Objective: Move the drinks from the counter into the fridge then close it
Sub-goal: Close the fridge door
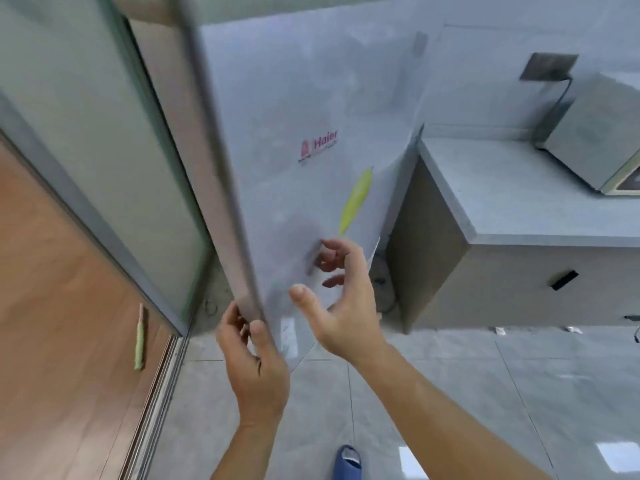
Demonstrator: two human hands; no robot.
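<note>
Lower centre of the frame: my left hand [251,358] curls around the lower edge of the fridge door [294,150], thumb on its face. My right hand [341,289], just right of it, hangs spread and loosely curved before the panel, holding nothing. No drinks show on the tabletop [512,192] at right. The door looks stiff, smooth, probably heavy; I judge its edge the surest hold.
</note>
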